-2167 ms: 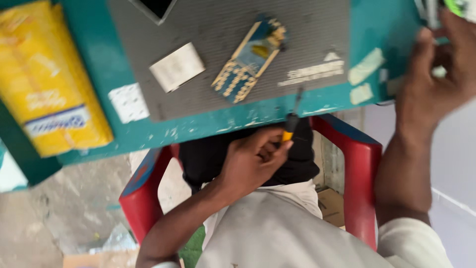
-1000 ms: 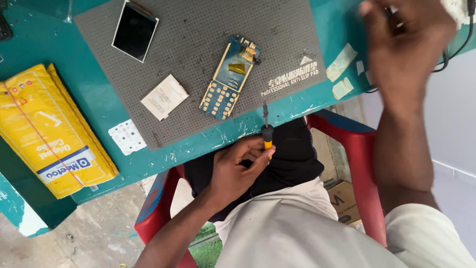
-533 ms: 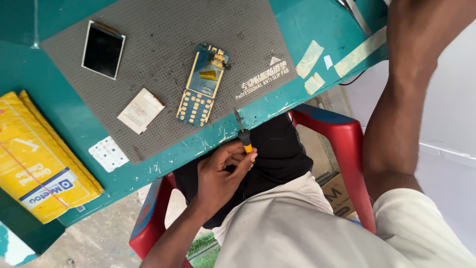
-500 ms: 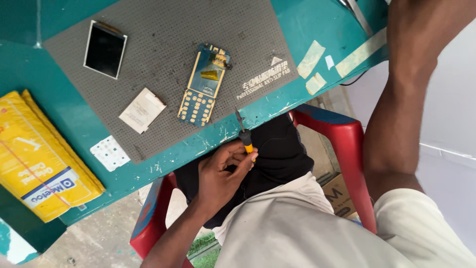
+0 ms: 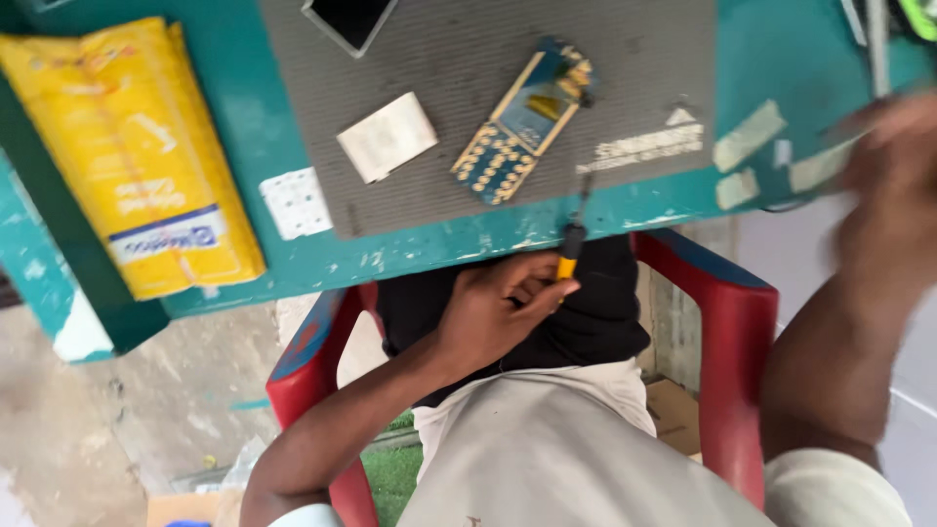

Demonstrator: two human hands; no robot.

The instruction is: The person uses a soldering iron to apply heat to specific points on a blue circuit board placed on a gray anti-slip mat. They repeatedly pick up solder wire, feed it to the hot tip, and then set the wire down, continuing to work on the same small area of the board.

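Note:
My left hand [image 5: 498,304] rests at the near edge of the teal table [image 5: 244,137], shut on a small screwdriver [image 5: 570,249] with an orange-and-black handle, tip pointing up at the grey mat [image 5: 468,68]. A blue phone circuit board [image 5: 522,122] with gold keypad contacts lies on the mat just above the tip. My right hand [image 5: 893,185] is a blur over the table's right end. Whether it holds anything cannot be made out.
On the mat lie a white rectangular piece [image 5: 387,137] and a phone screen [image 5: 351,18]. A white keypad sheet [image 5: 296,202] and a yellow packet [image 5: 137,146] sit to the left, tape strips [image 5: 747,146] to the right. A red chair [image 5: 727,342] frames my lap.
My right hand has come down from beyond the table's far right corner and now blurs over the right end. The left hand still holds the screwdriver at the table's edge.

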